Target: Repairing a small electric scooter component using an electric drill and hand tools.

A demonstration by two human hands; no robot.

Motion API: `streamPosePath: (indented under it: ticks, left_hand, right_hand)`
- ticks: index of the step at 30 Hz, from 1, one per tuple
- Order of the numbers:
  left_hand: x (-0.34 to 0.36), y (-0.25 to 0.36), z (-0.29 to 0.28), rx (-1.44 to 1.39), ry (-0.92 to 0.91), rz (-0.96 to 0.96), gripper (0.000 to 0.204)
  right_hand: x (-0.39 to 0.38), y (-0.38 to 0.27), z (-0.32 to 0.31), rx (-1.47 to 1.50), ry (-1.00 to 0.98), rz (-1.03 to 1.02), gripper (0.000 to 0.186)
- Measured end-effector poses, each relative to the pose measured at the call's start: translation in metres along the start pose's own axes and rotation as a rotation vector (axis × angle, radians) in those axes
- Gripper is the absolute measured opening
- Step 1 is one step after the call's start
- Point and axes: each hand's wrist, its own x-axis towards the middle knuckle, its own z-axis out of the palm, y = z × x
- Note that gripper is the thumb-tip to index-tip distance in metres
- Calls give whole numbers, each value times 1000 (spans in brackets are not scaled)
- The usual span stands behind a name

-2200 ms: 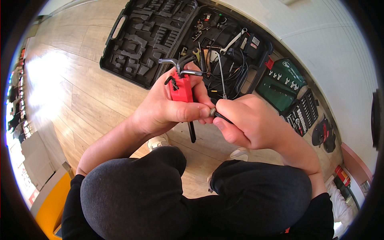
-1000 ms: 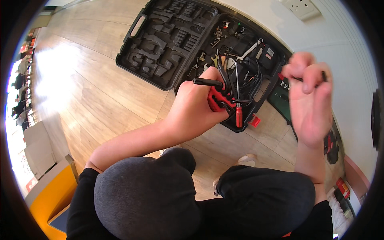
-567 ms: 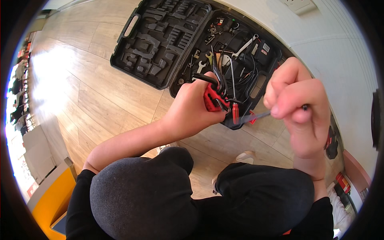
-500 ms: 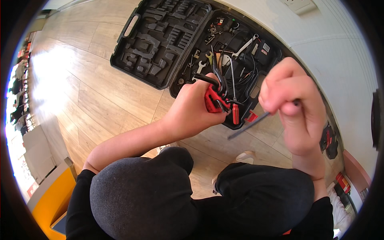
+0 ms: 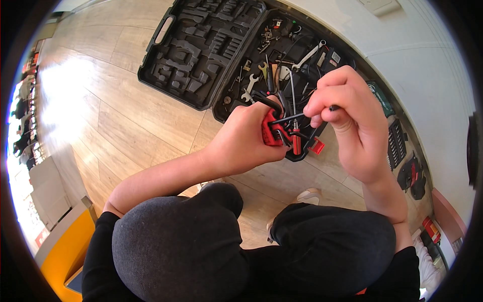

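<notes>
My left hand (image 5: 240, 135) is closed around a red hex key holder (image 5: 268, 132) with several black hex keys standing out of it. In my right hand (image 5: 352, 121) a loose black hex key (image 5: 292, 119) is pinched between thumb and fingers. Its far end meets the red holder, but whether it sits in a slot I cannot tell. Just beyond my hands lies an open black tool case (image 5: 217, 106), partly hidden by them. A red-handled screwdriver (image 5: 297, 142) rests in the case beside the holder.
Loose wrenches, including a long combination wrench (image 5: 308, 55) and a small open-end wrench (image 5: 250, 86), lie in the case. Along the wall at right are a green case (image 5: 381, 98), a black socket set (image 5: 397, 144) and a black-and-red tool (image 5: 413, 176). My knees are close below.
My right hand has moved left and slightly up, bringing the hex key from apart on the right to the red holder. My left hand has barely moved.
</notes>
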Motion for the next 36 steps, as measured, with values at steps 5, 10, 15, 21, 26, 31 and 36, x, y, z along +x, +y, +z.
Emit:
streamPosePath:
  ticks: [5, 10, 15, 21, 26, 31, 36]
  left_hand:
    - [2, 6, -1, -6, -24, -42, 44]
    - [1, -4, 3, -53, -20, -47, 43]
    - [-6, -40, 28, -154, -182, -24, 44]
    - [-16, -74, 51, -92, -276, -86, 44]
    - [-22, -88, 57, -113, -255, -106, 38]
    - [-24, -93, 58, -109, -158, -141, 33]
    - [-22, -99, 60, 44, -91, -121, 41]
  right_hand:
    - [-1, 4, -4, 13, 40, 41, 23]
    - [1, 7, -7, -116, -39, -123, 15]
    - [-33, 44, 1, -70, -182, -251, 31]
    - [-83, 73, 23, -99, -142, -153, 36]
    - [-83, 82, 36, -105, -123, -183, 40]
    - [-87, 83, 45, -92, -178, -59, 42]
    - [-88, 80, 59, -49, -178, 123, 34]
